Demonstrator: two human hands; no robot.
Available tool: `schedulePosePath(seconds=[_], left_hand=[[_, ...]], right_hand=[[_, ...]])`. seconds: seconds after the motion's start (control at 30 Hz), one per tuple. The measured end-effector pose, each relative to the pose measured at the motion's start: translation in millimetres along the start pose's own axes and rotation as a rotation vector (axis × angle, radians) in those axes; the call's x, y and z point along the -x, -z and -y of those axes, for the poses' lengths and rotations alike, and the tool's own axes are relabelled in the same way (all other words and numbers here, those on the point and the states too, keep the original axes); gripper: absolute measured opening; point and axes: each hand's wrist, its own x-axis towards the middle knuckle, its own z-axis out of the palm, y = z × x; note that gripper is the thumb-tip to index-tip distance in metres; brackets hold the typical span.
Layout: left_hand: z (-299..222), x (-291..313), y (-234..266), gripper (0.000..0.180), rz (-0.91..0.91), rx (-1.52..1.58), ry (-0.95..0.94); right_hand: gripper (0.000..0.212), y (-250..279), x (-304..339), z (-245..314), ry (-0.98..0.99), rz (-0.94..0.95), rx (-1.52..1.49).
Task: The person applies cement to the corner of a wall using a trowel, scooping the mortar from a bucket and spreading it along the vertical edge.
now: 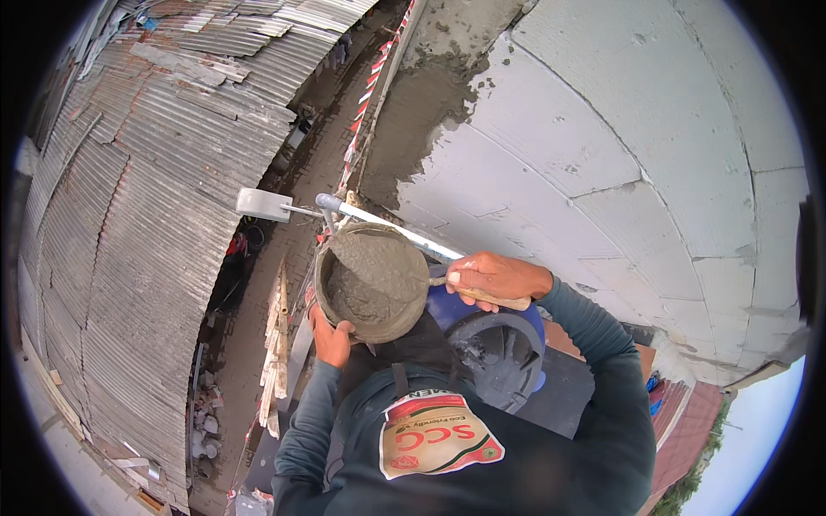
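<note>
A round bucket [323, 292] of wet grey mortar [351, 297] is in front of my body. My left hand [331, 338] grips its near left rim, thumb on top. My right hand [492, 279] is closed around the wooden handle of a trowel [379, 258]. The trowel's blade lies over the bucket, coated with mortar, so its metal barely shows. Beyond the bucket, a wet mortar patch [422, 107] covers the left edge of a pale block wall [551, 129].
A white pipe [400, 230] runs between bucket and wall, near a pale rectangular fixture [263, 205]. Below me stands a blue drum [529, 331]. To the left, a drop opens to an alley [323, 142] beside corrugated roofs [163, 198]. Red-and-white tape [366, 99] follows the wall's edge.
</note>
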Motion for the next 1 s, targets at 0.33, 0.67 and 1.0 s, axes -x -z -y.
schedulePosePath(seconds=[0.33,0.67,1.0], left_hand=[[-4.3,-5.3,-13.2,0.083,0.015,-0.064,-0.076],[-20.6,-13.0,-13.3,0.055,0.012,-0.037,-0.007],[-28.3,0.0,-10.5,0.062,-0.013,-0.139,-0.086]], right_hand=[[0.041,164.7,88.9,72.1,0.452,-0.142,-0.590],[0.040,46.5,104.2,88.0,0.266,-0.460,0.381],[0.025,-42.0,-84.1,-75.8,0.334,-0.696,1.218]])
